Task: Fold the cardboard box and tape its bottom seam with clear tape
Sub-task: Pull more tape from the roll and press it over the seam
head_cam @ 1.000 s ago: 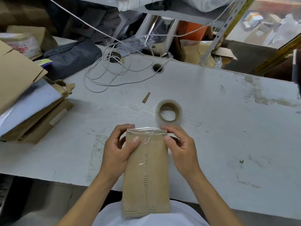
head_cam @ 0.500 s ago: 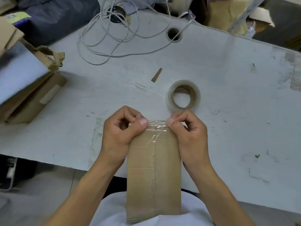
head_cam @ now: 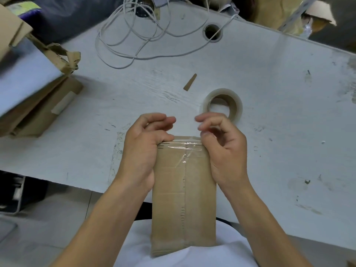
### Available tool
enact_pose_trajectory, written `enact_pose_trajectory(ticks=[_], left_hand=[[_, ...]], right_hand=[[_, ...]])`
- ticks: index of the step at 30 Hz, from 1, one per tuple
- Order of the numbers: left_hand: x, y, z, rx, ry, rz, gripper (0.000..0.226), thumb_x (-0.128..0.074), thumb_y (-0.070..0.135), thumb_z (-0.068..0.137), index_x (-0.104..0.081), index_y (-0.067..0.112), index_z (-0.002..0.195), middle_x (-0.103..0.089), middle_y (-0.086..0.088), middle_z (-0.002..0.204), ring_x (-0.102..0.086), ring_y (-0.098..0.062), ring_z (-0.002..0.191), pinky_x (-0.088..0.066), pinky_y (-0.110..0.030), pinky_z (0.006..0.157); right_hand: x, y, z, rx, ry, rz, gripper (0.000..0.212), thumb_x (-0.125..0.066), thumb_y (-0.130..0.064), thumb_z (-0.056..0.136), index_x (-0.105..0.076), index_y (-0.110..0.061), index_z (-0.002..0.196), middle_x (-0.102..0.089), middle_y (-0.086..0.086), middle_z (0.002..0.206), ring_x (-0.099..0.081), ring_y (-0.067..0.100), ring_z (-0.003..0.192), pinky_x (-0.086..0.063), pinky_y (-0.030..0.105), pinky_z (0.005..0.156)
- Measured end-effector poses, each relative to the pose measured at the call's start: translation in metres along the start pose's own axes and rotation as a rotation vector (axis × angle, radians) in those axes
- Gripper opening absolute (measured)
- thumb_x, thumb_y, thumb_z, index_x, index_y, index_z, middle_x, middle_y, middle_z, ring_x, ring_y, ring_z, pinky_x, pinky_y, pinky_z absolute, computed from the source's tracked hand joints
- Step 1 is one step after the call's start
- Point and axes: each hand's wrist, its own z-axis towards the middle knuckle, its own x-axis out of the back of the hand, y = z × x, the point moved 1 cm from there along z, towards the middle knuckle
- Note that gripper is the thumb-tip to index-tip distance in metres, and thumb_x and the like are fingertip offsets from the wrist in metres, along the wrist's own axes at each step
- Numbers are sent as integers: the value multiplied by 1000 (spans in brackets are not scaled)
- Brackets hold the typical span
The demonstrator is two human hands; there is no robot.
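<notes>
The flat brown cardboard box [head_cam: 183, 199] stands lengthwise between the table edge and my torso. A strip of clear tape [head_cam: 183, 148] crosses its far end and runs down the middle seam. My left hand [head_cam: 142, 149] presses its palm against the box's left side, fingers curled above the far edge. On the right side my right hand [head_cam: 228, 151] clamps the box, thumb at the taped far corner, fingers lifted. The roll of clear tape [head_cam: 238, 105] lies on the table just beyond my right fingers.
The white table [head_cam: 269, 83] carries a stack of flattened cardboard [head_cam: 38, 105] at the left, a coil of white cable [head_cam: 134, 35] at the back near a cable hole [head_cam: 212, 32], and a small cardboard scrap [head_cam: 190, 82].
My fingertips have lifted off the tape at the box's far end and now curl above it. The view has tilted down and closer; the box stays between my hands.
</notes>
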Motion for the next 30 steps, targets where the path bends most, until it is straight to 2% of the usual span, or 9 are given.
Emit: enact_pose_trajectory(ticks=[4,8,12,15,18,21,25,28,30], left_hand=[[5,-5,-9,-416,-172,317,29,-47,-9,97,-64,12,108,-77,0,99,-72,-15,98,-52,-24,85],[19,-12,-9,-434,-314,307,24,-48,8,98,-70,9,107,-76,0,107,-71,-18,105,-52,-25,89],[30,-18,-2,-423,-395,324,25,-50,7,98,-73,6,109,-73,0,115,-68,-17,111,-49,-23,93],[36,-21,6,-368,-447,323,29,-50,15,96,-72,2,110,-72,1,118,-67,-18,115,-48,-23,96],[40,-19,13,-305,-501,360,33,-53,26,92,-72,7,112,-74,1,117,-67,-19,115,-49,-23,94],[41,-16,17,-247,-555,409,37,-51,35,90,-74,13,111,-75,3,114,-68,-17,112,-51,-23,90],[44,-21,22,-206,-613,515,51,-45,52,89,-74,18,114,-74,2,117,-67,-19,113,-50,-35,96],[48,-20,21,-185,-632,585,67,-42,74,84,-72,22,113,-73,1,116,-66,-18,111,-46,-40,96],[49,-20,18,-197,-570,599,58,-43,69,84,-70,28,115,-71,5,119,-63,-13,114,-44,-41,102]], right_hand=[[6,9,-2,28,-204,102,32,-44,6,94,-71,-13,92,-76,0,92,-70,17,97,-50,27,89],[12,13,-4,27,-293,77,23,-52,-2,94,-71,-14,95,-75,-11,96,-70,10,99,-50,21,87],[15,16,-6,-6,-340,-13,19,-62,-23,88,-72,-20,104,-75,-5,105,-69,20,103,-51,30,88],[16,16,-4,-25,-335,-38,22,-61,-28,89,-74,-19,103,-76,-3,104,-69,20,104,-52,31,88],[18,17,-1,-17,-366,-64,22,-61,-29,89,-76,-22,105,-76,-1,108,-67,24,110,-51,43,96],[19,15,3,-42,-414,-100,24,-60,-32,90,-77,-26,106,-75,-3,109,-66,23,110,-51,45,97],[21,18,4,-76,-510,-217,41,-50,-43,92,-75,-16,111,-75,1,105,-69,21,102,-51,45,90],[20,17,4,-88,-554,-299,59,-44,-53,90,-67,1,99,-65,23,97,-62,37,92,-46,47,80],[20,12,4,-75,-557,-337,65,-44,-57,88,-60,5,96,-61,18,90,-59,26,83,-41,40,78]])
